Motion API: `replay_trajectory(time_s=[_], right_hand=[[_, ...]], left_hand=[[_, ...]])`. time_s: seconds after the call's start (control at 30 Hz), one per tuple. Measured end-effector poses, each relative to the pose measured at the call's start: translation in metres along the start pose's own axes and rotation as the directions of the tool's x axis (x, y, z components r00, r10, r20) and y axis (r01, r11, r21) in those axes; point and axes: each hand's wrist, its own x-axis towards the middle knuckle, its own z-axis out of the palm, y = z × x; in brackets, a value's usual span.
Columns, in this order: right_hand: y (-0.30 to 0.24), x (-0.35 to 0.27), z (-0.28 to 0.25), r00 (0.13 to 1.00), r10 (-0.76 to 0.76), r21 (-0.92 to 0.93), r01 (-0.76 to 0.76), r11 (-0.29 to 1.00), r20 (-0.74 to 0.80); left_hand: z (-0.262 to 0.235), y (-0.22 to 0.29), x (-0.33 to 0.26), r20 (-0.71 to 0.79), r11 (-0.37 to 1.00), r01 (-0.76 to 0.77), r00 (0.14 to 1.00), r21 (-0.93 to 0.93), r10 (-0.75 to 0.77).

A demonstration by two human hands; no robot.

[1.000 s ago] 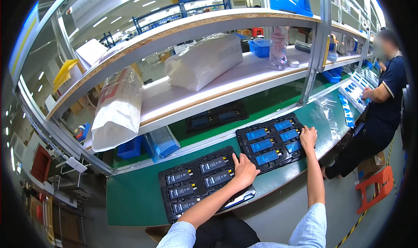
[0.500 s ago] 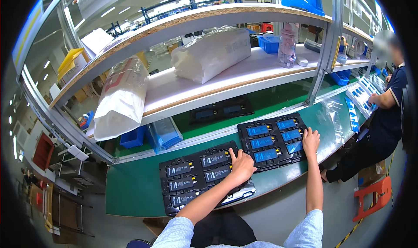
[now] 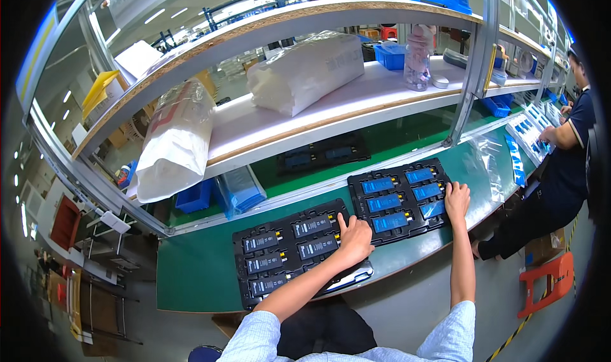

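Two black moulded trays lie side by side on the green bench. In the left tray sit several flat black battery packs with pale print and yellow tabs. Several blue-faced packs fill the pockets of the right tray. My left hand is at the left tray's right edge, beside the gap between trays, thumb up and fingers curled; its fingertips are partly hidden. On the right tray's right edge, my right hand closes with bent fingers, next to a blue pack.
Behind the trays runs a shelf with white plastic bags and a bottle. Underneath are another dark tray and clear bags. A co-worker stands at the right, near a red stool.
My view has shifted slightly. Both hands stay at the tray edges, with the left thumb and right fingers slightly repositioned. The co-worker's arms have moved a little.
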Motion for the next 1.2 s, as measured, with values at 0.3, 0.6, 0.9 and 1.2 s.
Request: replay_trajectory(time_s=[0.3,0.6,0.9,1.2], right_hand=[[0.011,0.018,0.023,0.994,-0.07,0.031,0.073,0.997,-0.083],[0.021,0.037,0.007,0.995,0.075,-0.095,-0.069,0.993,0.06],[0.057,0.023,0.012,0.992,0.115,-0.021,-0.114,0.993,0.048],[0.037,0.014,0.002,1.0,-0.002,-0.153,0.0,0.988,-0.017]], left_hand=[[0.005,0.012,0.011,-0.07,0.997,-0.023,0.997,0.077,0.029],[0.046,0.032,0.025,-0.221,0.995,-0.096,0.971,0.006,0.095],[0.029,0.025,0.006,-0.11,0.997,-0.068,0.991,0.031,0.071],[0.031,0.012,0.013,-0.067,0.991,-0.108,0.992,-0.081,0.103]])
